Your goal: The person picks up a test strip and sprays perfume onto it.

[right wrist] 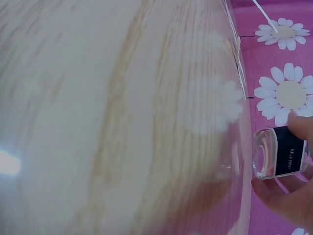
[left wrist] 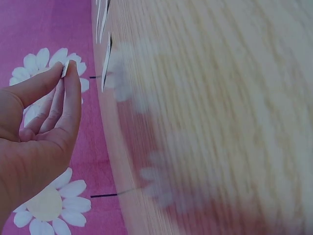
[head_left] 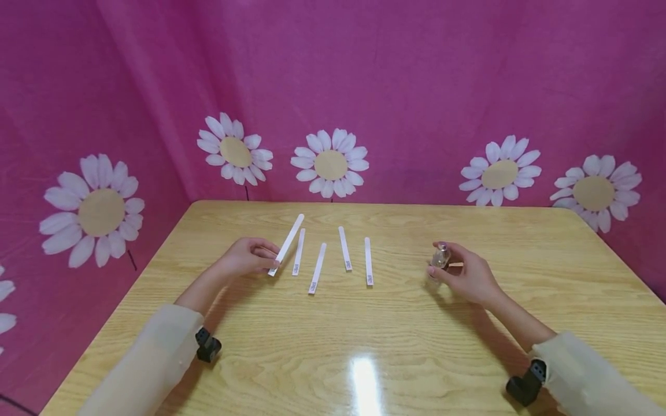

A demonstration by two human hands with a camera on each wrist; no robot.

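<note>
My left hand (head_left: 248,257) pinches the lower end of a white paper test strip (head_left: 289,241) between thumb and fingertips. The strip slants up and away to the right, over the table's left half. In the left wrist view only the short end of that strip (left wrist: 65,69) shows. At the right, my right hand (head_left: 472,278) holds a small clear glass perfume bottle (head_left: 441,256) by its sides. A black label with pale lettering (right wrist: 289,152) wraps the bottle in the right wrist view. Whether the bottle touches the table, I cannot tell.
Several more white strips, among them one in the middle (head_left: 317,268) and one farther right (head_left: 368,261), lie apart on the wooden table (head_left: 291,346). Each has small print at its near end. A magenta curtain (head_left: 406,86) with daisies hangs behind.
</note>
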